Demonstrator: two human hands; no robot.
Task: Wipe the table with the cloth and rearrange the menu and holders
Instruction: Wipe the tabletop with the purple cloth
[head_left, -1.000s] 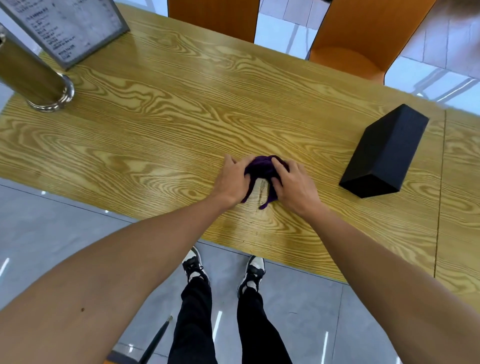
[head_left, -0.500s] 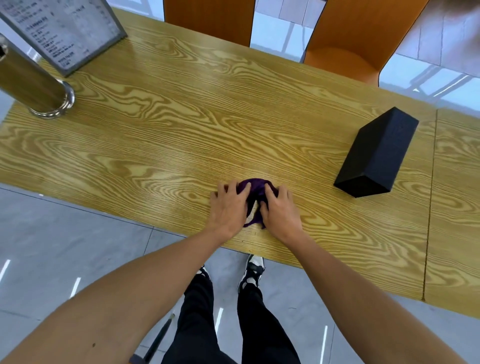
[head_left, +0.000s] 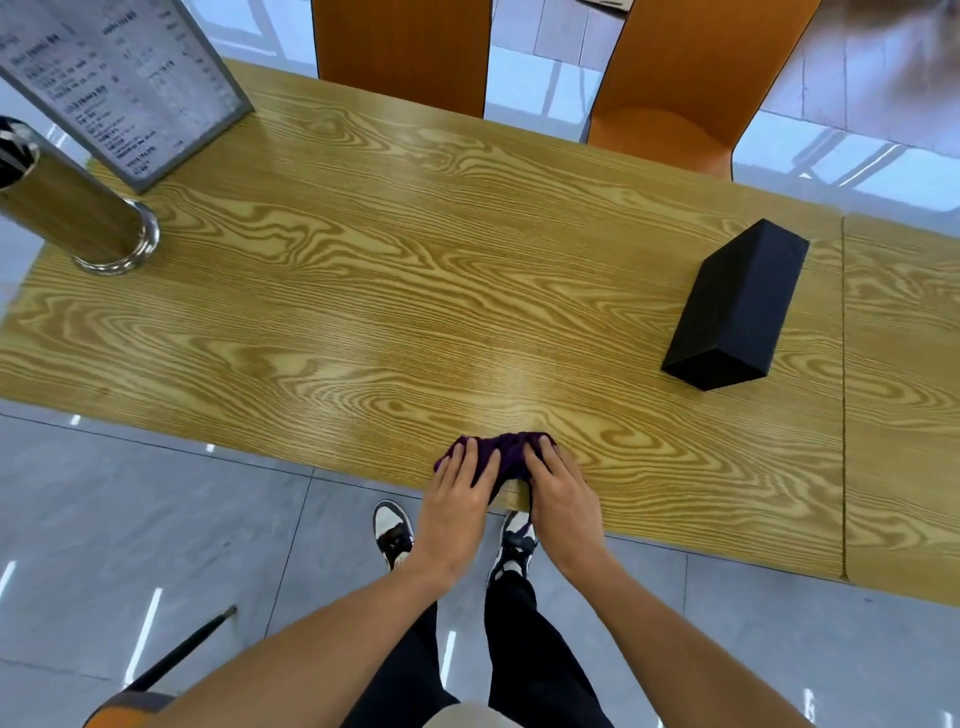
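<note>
A bunched purple cloth (head_left: 506, 453) lies at the near edge of the wooden table (head_left: 415, 291). My left hand (head_left: 457, 499) and my right hand (head_left: 558, 493) both press down on it, side by side, fingers on the fabric. A framed menu (head_left: 124, 78) stands at the far left corner. A tall metal cylinder holder (head_left: 67, 208) stands just in front of the menu. A black box holder (head_left: 737, 306) lies on its side at the right of the table.
Two orange chairs (head_left: 400, 52) (head_left: 691, 83) are pushed in at the far side. A seam (head_left: 842, 395) joins a second tabletop on the right. A thin dark rod (head_left: 176, 654) leans over the grey tile floor by my feet.
Both hands have dragged the cloth toward me, from the table's middle to its near edge. The menu and holders have not moved.
</note>
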